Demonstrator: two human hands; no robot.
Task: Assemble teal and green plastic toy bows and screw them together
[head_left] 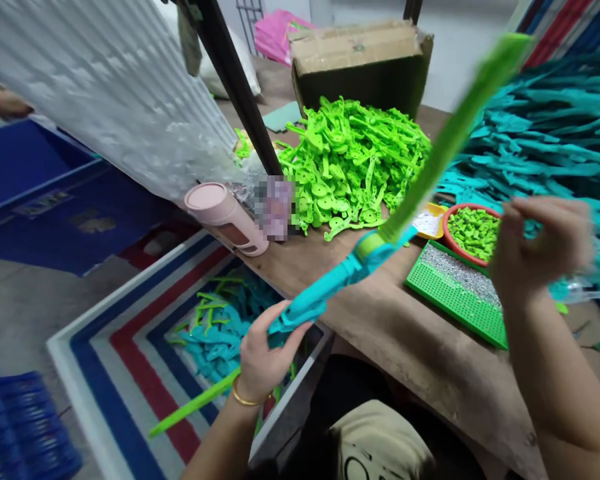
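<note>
My left hand [265, 350] grips the teal handle of a long teal-and-green plastic toy piece [325, 283], thumb and fingers wrapped round it. Its green blade-like arm [445, 147] slants up to the right, blurred at the far end. A thin green strip [195, 403] shows past my wrist; whether it joins the held piece, I cannot tell. Near the red bowl [447, 233] of small green parts, my right hand [543, 243] is raised with its fingers curled together. Motion blurs it, and anything inside the fingers is hidden. It is apart from the toy piece.
A heap of green plastic parts [355, 160] lies before a cardboard box [360, 53]. Teal parts [540, 133] pile up at right. A green tray [450, 300] holds small metal pieces. A pink cup [225, 217] stands beside a striped-lined crate [145, 333] with teal and green pieces.
</note>
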